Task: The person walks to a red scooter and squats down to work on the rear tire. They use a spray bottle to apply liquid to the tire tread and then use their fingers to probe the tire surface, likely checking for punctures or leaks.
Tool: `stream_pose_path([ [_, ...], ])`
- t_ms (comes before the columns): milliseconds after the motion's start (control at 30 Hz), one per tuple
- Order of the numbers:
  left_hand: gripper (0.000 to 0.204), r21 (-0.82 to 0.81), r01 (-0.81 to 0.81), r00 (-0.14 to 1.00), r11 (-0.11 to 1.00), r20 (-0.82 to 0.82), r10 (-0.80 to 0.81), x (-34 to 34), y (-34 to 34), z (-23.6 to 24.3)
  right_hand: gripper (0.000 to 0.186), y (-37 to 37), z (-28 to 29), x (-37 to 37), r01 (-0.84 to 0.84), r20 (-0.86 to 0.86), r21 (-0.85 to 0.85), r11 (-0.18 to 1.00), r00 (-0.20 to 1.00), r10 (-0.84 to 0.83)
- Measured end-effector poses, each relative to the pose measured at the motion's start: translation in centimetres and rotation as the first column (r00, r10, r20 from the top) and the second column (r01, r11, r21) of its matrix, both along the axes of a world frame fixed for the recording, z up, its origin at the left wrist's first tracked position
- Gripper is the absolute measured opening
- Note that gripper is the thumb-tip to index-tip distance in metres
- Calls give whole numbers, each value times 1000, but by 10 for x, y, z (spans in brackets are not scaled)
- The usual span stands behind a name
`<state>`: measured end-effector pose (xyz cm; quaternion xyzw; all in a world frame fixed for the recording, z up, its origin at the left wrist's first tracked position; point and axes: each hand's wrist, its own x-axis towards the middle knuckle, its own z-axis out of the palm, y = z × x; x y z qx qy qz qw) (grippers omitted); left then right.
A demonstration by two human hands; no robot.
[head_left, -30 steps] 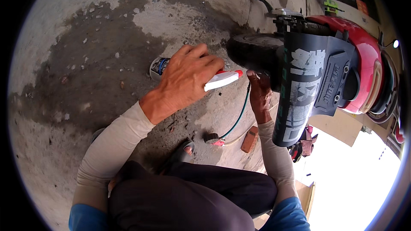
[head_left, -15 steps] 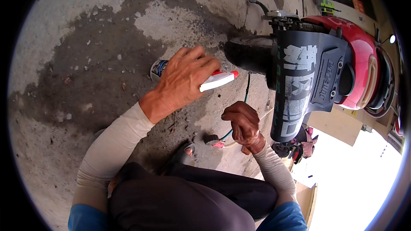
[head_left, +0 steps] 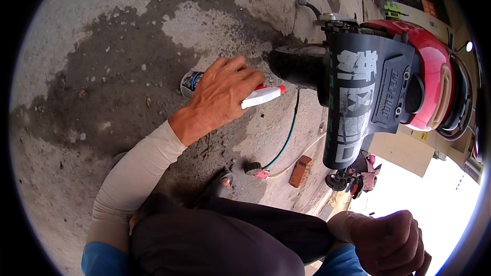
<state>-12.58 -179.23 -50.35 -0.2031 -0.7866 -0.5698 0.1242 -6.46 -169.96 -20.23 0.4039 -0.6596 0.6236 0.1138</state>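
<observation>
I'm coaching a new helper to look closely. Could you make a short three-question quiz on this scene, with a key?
1. Which hand holds the spray bottle?
2. True or false: the right hand is touching the tyre.
3. What colour is the curving hose whose upper end shows by the tyre? A) purple B) teal C) orange

Key:
1. The left hand.
2. False: it is curled at the lower right, apart from the tyre.
3. B) teal.

Black mudguard (head_left: 358, 92): large, worn silver-white characters; small green letters along one edge
Ribbed panel (head_left: 387, 94): raised dark lettering
Spray bottle (head_left: 192, 82): blue-and-black label, print too small to read
Orange sign (head_left: 429, 7): blurred
</observation>
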Motion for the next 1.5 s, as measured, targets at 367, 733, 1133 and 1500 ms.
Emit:
stream_pose_path([
  [367,28,-4,-10,1000,1000,-23,10,-3,7,-2,27,-20,10,-19,-519,229,-46,854,827,514],
  [733,24,24,-24,1000,999,17,24,-5,0,1,26,-30,-10,-29,-535,323,-23,845,795,512],
  [1133,23,22,-9,997,1000,73,8,2,-18,2,33,24,-57,-13,-352,511,376,857,851,125],
  [1500,24,118,-48,999,992,9,47,-3,-13,6,89,74,-183,-50,111,96,952,285,776,-623],
])
